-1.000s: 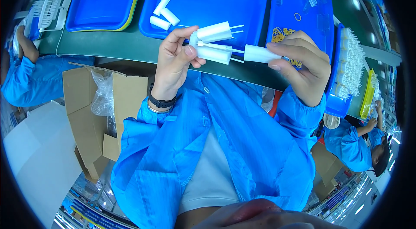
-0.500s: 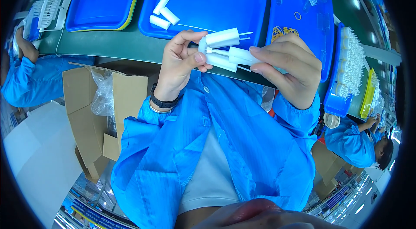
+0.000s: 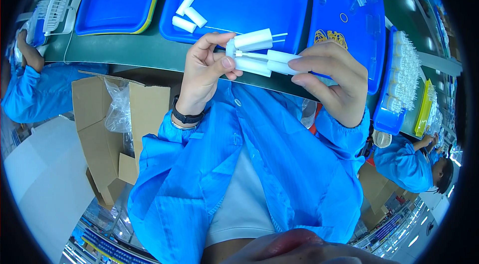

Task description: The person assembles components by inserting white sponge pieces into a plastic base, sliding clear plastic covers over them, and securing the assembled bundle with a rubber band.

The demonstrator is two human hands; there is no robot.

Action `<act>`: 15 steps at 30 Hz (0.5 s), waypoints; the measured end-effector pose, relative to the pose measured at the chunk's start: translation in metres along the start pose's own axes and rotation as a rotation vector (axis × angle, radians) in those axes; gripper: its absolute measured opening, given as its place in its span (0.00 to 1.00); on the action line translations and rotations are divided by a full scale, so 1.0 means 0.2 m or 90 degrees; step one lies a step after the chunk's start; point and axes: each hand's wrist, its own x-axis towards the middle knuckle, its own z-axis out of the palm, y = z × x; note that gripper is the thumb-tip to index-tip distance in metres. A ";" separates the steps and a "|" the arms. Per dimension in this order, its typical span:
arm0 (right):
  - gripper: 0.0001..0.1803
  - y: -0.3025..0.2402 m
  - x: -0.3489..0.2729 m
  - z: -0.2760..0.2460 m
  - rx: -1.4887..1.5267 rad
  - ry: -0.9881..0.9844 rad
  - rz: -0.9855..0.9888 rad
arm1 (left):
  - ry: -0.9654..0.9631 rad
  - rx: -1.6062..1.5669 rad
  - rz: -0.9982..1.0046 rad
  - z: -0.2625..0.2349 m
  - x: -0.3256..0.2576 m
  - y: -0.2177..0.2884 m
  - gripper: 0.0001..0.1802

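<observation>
Above the near edge of the table, my left hand [image 3: 203, 70] is closed round a small white base piece [image 3: 230, 50]. Thin pale rods point rightward from the base, and white foam-like cylinders [image 3: 253, 38] sit round some of them. My right hand [image 3: 335, 78] pinches another white cylinder [image 3: 279, 61] by its far right end, between thumb and fingers. This cylinder lies in line with a rod from the base, apart from the base itself. My fingers hide part of the base and the cylinder's right end.
A blue tray [image 3: 224, 9] ahead holds several loose white cylinders [image 3: 189, 14]. Another blue tray [image 3: 349, 14] at right has clear thin tubes and yellow rubber bands [image 3: 330, 39]. White bristly parts [image 3: 403, 72] fill a tray further right. An open cardboard box [image 3: 95, 114] stands at lower left.
My left hand and the base have shifted slightly left. The gap between the base and the cylinder in my right hand is a little wider. The trays look the same.
</observation>
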 end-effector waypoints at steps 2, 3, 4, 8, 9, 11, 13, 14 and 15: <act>0.14 -0.01 0.00 0.00 -0.011 -0.002 0.006 | -0.003 -0.010 0.000 -0.01 0.00 0.00 0.21; 0.15 -0.01 -0.01 0.00 -0.023 -0.004 0.013 | -0.003 -0.010 0.000 -0.01 0.00 0.00 0.21; 0.15 -0.01 0.00 0.00 -0.024 -0.004 0.014 | -0.002 -0.005 -0.005 0.00 0.00 0.00 0.21; 0.17 -0.02 0.00 -0.02 -0.037 -0.015 0.018 | -0.001 0.021 0.000 0.02 0.00 0.00 0.21; 0.17 -0.02 0.01 -0.02 -0.038 -0.015 0.022 | -0.001 0.021 0.000 0.02 0.00 0.00 0.21; 0.18 -0.02 0.01 -0.02 -0.035 -0.016 0.022 | 0.006 0.013 -0.003 0.01 0.00 0.01 0.21; 0.18 -0.01 0.01 -0.01 -0.031 -0.018 0.022 | 0.011 0.007 0.004 0.00 0.00 0.00 0.21; 0.18 -0.01 0.01 -0.01 -0.041 -0.019 0.020 | 0.015 0.001 0.011 0.00 0.00 0.00 0.21; 0.18 -0.01 0.01 -0.01 -0.050 -0.020 0.018 | 0.016 0.001 0.011 -0.01 0.00 0.00 0.21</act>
